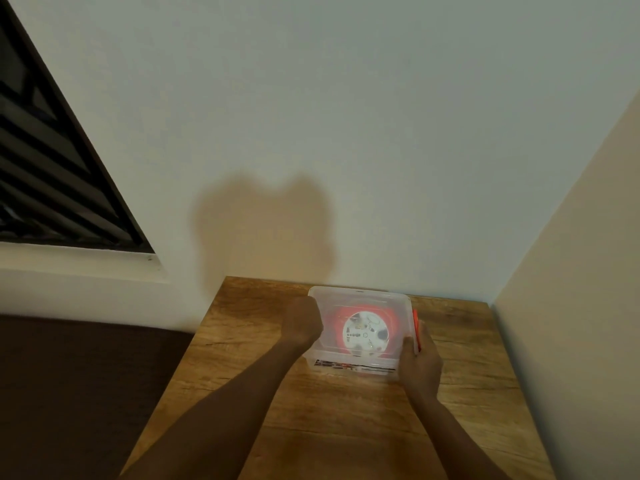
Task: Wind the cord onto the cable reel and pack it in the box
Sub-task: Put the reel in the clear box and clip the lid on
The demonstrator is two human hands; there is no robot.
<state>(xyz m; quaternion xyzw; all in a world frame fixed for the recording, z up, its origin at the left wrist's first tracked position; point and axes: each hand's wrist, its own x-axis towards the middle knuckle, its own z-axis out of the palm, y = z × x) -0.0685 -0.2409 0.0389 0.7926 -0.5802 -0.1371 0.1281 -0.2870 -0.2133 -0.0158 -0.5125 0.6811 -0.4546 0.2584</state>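
1. A clear plastic box (360, 327) sits on a wooden table (332, 410), at its far edge, close to the white wall (346, 116).
2. A translucent lid (360, 299) lies over the top of the box, and the contents show through it, washed out by glare.
3. Inside the box lies the cable reel (364, 336), flat, its round white face turned up; the red-orange ring around that face may be the wound cord (332, 315), though the blur keeps me from telling cord from reel body.
4. The left hand (304, 323) is at the left side of the box, fingers curled over the lid's left edge, knuckles toward the camera; it appears to grip that edge.
5. The right hand (420, 362) holds the near right corner of the box, thumb on the lid and fingers wrapped around the side.
6. A thin red-orange strip (416, 327) runs along the right side of the box, just above the right hand's fingers; whether it is a latch cannot be told.
7. A printed label (346, 366) is on the near wall of the box, its text too blurred to read.
8. A dark barred window (52, 168) fills the upper left, and a dark brown surface (86, 393) lies left of the table.
9. A soft shadow (266, 230) falls on the wall behind the table.
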